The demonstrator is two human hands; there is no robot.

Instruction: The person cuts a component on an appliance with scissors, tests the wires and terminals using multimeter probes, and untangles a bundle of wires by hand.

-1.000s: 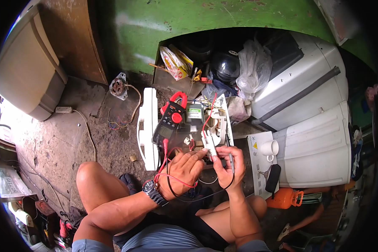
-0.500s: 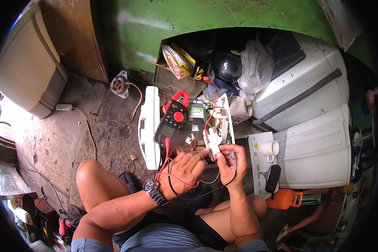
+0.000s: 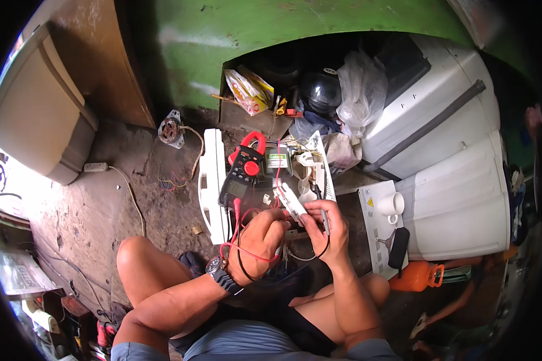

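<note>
My left hand [image 3: 258, 240], wearing a watch, is closed with curled fingers at the near end of a narrow white part [image 3: 290, 202]; what its fingertips hold is hidden. A red test lead [image 3: 237, 210] loops across it. With thumb and fingers, my right hand [image 3: 329, 233] pinches the white part and also has a black-and-grey test probe [image 3: 325, 220] between its fingers. Just beyond the left hand, a red and black clamp meter [image 3: 244, 171] rests on an opened white housing [image 3: 211, 180]. Beside it sits a dark box with a green label [image 3: 277, 161], among wires.
A motor-like part [image 3: 171, 129] with a cord lies on the floor. On the right are a white mug [image 3: 391, 206], a black case [image 3: 398, 246] and an orange canister [image 3: 412, 276]. A dark helmet [image 3: 320, 91] and plastic bag [image 3: 360, 90] fill the alcove. Another person's leg shows lower right.
My left fingers have curled in from a more extended pose. The white part has tilted and shifted slightly left, together with my right hand. The view has shifted a little.
</note>
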